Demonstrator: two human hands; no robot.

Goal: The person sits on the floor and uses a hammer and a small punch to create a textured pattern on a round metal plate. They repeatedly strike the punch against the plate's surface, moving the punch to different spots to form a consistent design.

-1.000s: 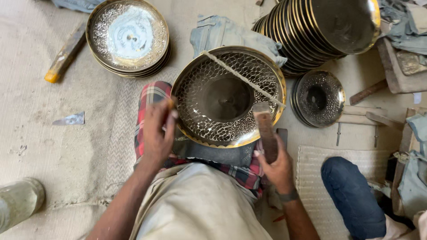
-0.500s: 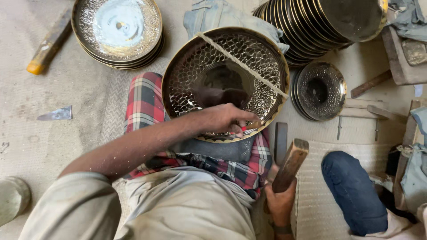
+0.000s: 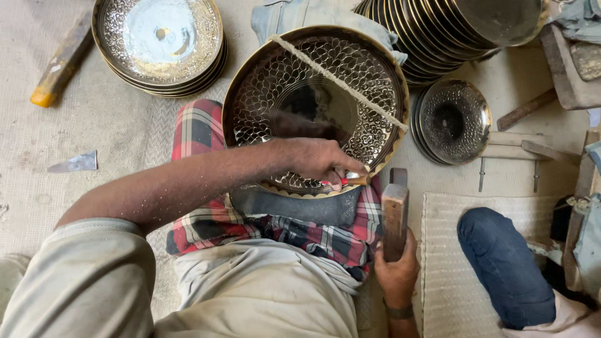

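left hand (image 3: pixel 322 161) pinches small tool (image 3: pixel 358 180) on patterned brass plate (image 3: pixel 313 94); right hand (image 3: pixel 395 272) grips wooden mallet (image 3: pixel 394 216).

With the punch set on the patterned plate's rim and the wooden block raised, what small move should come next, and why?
Probably a short tap of the wooden block, gripped upright in the right hand, onto the punch. The left hand pinches it against the lower rim of the patterned plate, and the block hangs just beside it.

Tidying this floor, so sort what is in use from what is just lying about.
In use:
- patterned brass tray, propped on the lap
- small punch tool, in the left hand
- wooden mallet, in the right hand

Lying about:
- stack of finished trays
- leaning stack of plates
- small bowls
- yellow-tipped wooden bar
- metal scrap
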